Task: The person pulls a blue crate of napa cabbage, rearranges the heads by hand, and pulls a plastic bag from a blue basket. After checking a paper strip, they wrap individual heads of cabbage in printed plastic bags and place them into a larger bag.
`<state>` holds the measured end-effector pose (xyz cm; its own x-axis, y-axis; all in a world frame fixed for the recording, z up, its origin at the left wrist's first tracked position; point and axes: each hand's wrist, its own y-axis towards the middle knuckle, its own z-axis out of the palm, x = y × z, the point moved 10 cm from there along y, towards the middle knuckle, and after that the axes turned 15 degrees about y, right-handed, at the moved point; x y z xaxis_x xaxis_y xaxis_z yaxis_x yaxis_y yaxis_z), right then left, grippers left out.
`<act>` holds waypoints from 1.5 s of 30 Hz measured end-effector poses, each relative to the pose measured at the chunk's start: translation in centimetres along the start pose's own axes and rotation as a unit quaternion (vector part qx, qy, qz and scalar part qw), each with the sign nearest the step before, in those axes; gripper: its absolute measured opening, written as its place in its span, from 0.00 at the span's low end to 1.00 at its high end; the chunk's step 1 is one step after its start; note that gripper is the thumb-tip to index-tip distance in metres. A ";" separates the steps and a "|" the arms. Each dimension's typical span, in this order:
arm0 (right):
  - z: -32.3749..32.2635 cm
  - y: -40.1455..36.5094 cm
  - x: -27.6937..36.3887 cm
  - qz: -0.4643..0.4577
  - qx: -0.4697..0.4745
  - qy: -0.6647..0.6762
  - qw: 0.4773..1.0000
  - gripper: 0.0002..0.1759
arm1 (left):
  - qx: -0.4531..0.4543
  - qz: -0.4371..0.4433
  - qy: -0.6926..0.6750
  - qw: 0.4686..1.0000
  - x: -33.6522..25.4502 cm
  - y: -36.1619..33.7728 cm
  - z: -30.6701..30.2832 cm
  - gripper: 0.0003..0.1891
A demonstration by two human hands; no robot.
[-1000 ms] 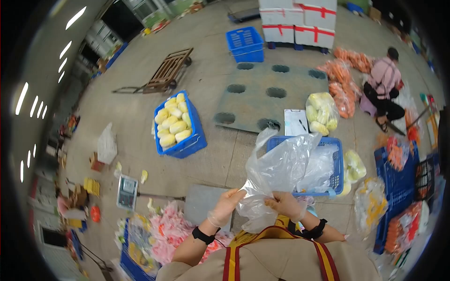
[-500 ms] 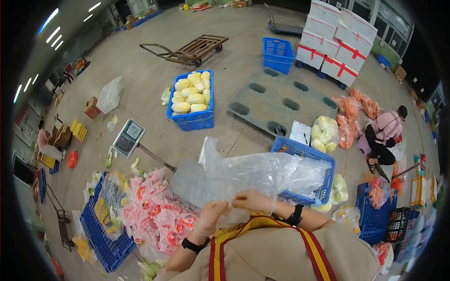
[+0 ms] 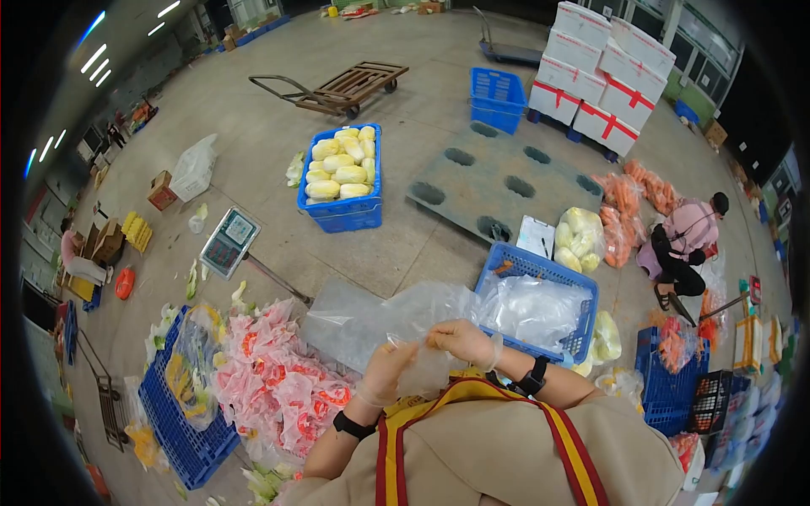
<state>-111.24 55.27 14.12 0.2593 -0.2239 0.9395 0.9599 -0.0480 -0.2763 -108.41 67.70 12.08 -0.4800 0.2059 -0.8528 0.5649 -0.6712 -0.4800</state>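
A clear plastic bag (image 3: 422, 305) hangs between my hands and spreads over the metal scale platform (image 3: 342, 325). My left hand (image 3: 390, 371) pinches its edge at the lower middle. Close beside it on the right, my right hand (image 3: 461, 341) grips the same bag, fingers closed. More clear bags (image 3: 531, 312) lie in the blue basket (image 3: 585, 331) right of my hands. Pink and red plastic bags (image 3: 283, 371) are heaped left of the platform. The scale's display (image 3: 230, 242) stands on a pole beyond them.
A blue crate (image 3: 342, 218) of yellow-white cabbages stands ahead. Beyond the basket lie a grey-green pallet (image 3: 498, 181) and a clipboard (image 3: 537, 236). A crouching person (image 3: 688, 232) is at the right near bagged carrots (image 3: 623, 211). A blue pallet (image 3: 181, 422) lies at the left.
The clear bag has dropped from its raised spread and been drawn toward me, off the basket. My right hand has moved slightly right and up; both hands still hold the bag.
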 end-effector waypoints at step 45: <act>-26.2 -9.2 8.7 -0.199 -0.335 0.338 0.857 0.13 | -0.375 -0.081 0.604 0.699 5.0 -7.8 -36.2 0.25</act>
<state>-120.60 28.22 19.50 -0.4125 -0.5612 0.7176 0.6221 -0.7490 -0.2281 -90.96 99.78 4.08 0.0819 0.9906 -0.1092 0.9789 -0.1006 -0.1782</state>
